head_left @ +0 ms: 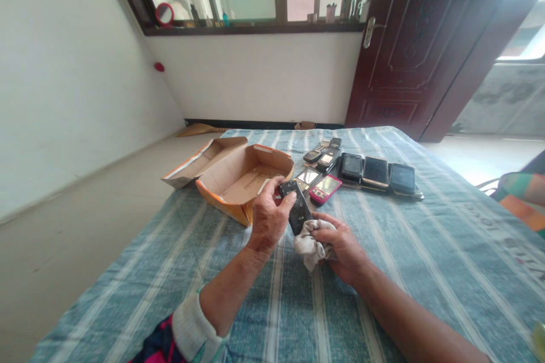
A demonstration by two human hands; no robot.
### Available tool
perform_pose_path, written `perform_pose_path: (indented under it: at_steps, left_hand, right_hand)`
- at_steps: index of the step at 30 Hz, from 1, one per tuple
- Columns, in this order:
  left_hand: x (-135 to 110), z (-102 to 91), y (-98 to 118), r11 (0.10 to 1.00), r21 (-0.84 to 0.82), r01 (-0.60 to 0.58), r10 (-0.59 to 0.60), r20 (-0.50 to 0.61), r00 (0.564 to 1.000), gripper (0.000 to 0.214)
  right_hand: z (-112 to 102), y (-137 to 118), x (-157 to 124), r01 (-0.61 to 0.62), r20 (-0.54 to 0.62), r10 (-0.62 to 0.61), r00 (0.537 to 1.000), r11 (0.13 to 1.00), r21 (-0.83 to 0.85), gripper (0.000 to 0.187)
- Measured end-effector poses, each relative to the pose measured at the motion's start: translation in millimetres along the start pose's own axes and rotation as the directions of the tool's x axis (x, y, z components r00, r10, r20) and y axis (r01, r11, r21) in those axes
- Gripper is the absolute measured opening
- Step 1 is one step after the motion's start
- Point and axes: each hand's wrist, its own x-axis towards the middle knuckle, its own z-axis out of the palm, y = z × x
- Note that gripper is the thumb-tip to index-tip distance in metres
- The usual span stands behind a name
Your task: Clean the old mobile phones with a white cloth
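Note:
My left hand (269, 214) is closed around the upper end of a black mobile phone (300, 211), its thumb lying across the dark face. The phone is tilted above the cloth-covered table. In my right hand (344, 247) a crumpled whitish cloth (313, 243) is gripped, touching the phone's lower end. Just beyond the phone lie a pink phone (326, 188) and a phone with a light screen (308, 177). An open cardboard box (238, 204) stands beside my left hand, its lid (204, 161) leaning to the left of it.
Several older phones (328, 157) are grouped past the pink one. To their right, dark smartphones (375, 172) lie in stacks on the striped tablecloth (383, 272). A wall with a window ledge (255, 29) and a dark red door (404, 39) rise behind the table.

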Motion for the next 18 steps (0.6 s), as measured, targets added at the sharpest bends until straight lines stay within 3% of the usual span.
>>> perform_pose_path:
  at_steps: [8,12,18]
  left_hand:
    - [-4,6.1,18,0.952,-0.231,0.201,-0.199,0.032,0.979,0.042]
    - [-8,9.3,17,0.965,-0.147,0.217,-0.22,-0.005,0.975,0.038]
    - [-7,8.8,7,0.988,0.124,0.087,-0.081,-0.056,0.995,0.037]
  right_hand:
    - [1,-3,-1,0.002,0.012,-0.002,1.0,0.998,0.064,0.043]
    - [0,-1,-1,-0.002,0.018,0.001,1.0,1.0,0.029,0.045]
    - [0,2,0,-0.01,0.016,0.009,1.0,1.0,0.022,0.046]
